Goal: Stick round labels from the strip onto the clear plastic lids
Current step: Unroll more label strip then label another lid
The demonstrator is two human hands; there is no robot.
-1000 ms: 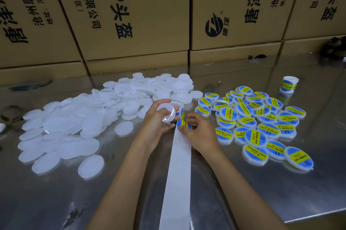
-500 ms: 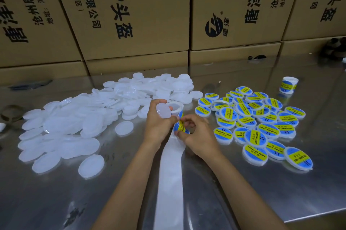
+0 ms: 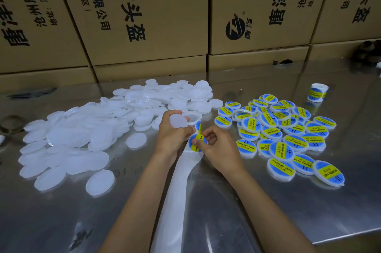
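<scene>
My left hand (image 3: 172,135) holds a bare clear plastic lid (image 3: 178,121) between thumb and fingers and also touches the strip. My right hand (image 3: 218,147) pinches a round blue-and-yellow label (image 3: 196,142) at the end of the white backing strip (image 3: 177,191), which trails toward me between my forearms. The roll of labels (image 3: 194,117) sits just behind my hands. A large heap of unlabelled lids (image 3: 86,129) lies to the left. Several labelled lids (image 3: 284,135) lie to the right.
The work surface is a shiny metal table (image 3: 257,211) whose front edge shows at lower right. A second small label roll (image 3: 318,92) stands at the far right. Stacked cardboard boxes (image 3: 144,15) wall off the back. A dark ring (image 3: 11,124) lies at the far left.
The lid in my left hand has turned from facing me to tilted flat. My right hand has drawn the label lower along the strip, and the backing has shifted left.
</scene>
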